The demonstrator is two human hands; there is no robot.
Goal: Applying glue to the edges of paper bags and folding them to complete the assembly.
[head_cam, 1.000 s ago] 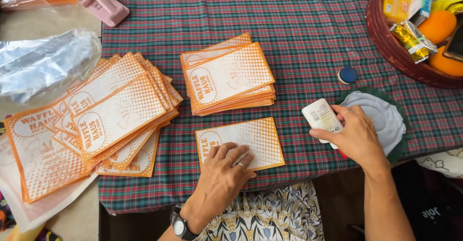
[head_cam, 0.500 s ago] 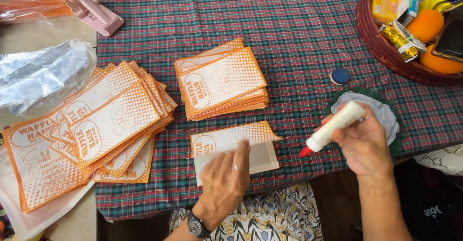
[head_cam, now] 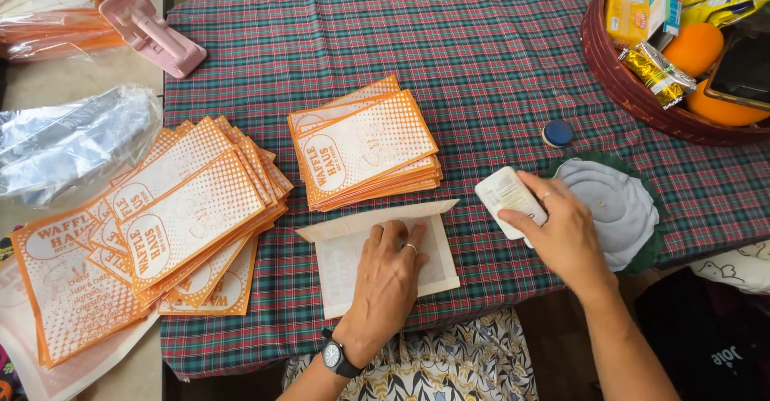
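Covering the tabletop (head_cam: 481, 40) is a red-and-green plaid cloth, and on it, at the near edge, lies the paper bag (head_cam: 353, 269) being worked on: pale and blank on its upturned side, with one long flap folded open along its far edge. The left hand (head_cam: 389, 277) lies flat on it, fingers spread and pressing the sheet down. To the left sprawls a fanned pile of orange-and-white printed bags (head_cam: 172, 216), and just beyond the open bag sits a neater stack of printed bags (head_cam: 365, 144). A dark red basket (head_cam: 618, 80) with packets and oranges stands at the far right corner. The right hand (head_cam: 561, 236) is clamped around a white glue bottle (head_cam: 505, 196), held just beside a round white pad (head_cam: 613, 208); a small blue cap (head_cam: 557, 133) lies near.

Half a second ago the bottle pointed its red tip toward the bag; now it is drawn back and turned, the tip hidden. The bag's flap, then partly down with orange print showing, now lies fully open.
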